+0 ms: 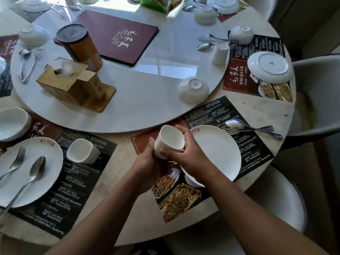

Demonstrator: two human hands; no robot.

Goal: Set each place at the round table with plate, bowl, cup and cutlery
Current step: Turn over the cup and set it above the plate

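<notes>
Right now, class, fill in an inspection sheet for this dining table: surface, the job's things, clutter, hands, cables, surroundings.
Surface: round pale table with a raised white turntable; printed placemats at each seat.
Job's things: white cup held above the near placemat; white plate on it, spoon and fork beside; upturned bowl on the turntable edge.
Clutter: maroon menu, tissue box, brown canister.
Hands: left hand and right hand both grip the cup.
Cables: nothing seen.
Surroundings: grey chair at right.
</notes>
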